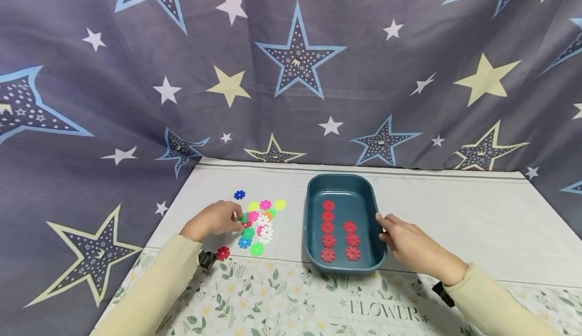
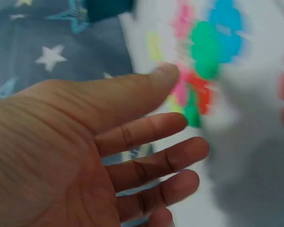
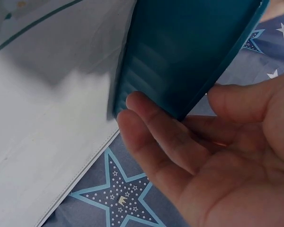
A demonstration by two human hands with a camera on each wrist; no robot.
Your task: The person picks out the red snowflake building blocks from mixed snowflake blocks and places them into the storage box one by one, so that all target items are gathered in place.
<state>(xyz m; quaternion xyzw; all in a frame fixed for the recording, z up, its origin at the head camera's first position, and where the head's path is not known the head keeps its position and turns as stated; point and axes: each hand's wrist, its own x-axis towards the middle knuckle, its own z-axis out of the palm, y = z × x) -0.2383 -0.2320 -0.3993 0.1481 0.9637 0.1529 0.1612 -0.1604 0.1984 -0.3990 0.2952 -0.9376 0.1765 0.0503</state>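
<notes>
My left hand (image 1: pixel 217 220) is at the left edge of a loose pile of plastic snowflake discs. Its thumb and fingers stand apart in the left wrist view, around nothing I can see. Just beyond the fingertips lies a red snowflake disc (image 2: pixel 202 94), partly overlapped by a green disc (image 2: pixel 192 109). My right hand (image 1: pixel 406 242) holds the right side of a dark teal tray (image 1: pixel 345 180), thumb at the rim and fingers against the outer wall (image 3: pixel 163 61). Several red snowflake discs (image 1: pixel 328 228) lie inside the tray in two columns.
Around the pile are a blue disc (image 1: pixel 239 194), a yellow disc (image 1: pixel 280 204), white discs (image 1: pixel 266 232) and a light green disc (image 1: pixel 256 249). Another red disc (image 1: pixel 223 253) lies beside my left wrist. A star-patterned curtain (image 1: pixel 291 118) hangs behind the table (image 1: pixel 445 199).
</notes>
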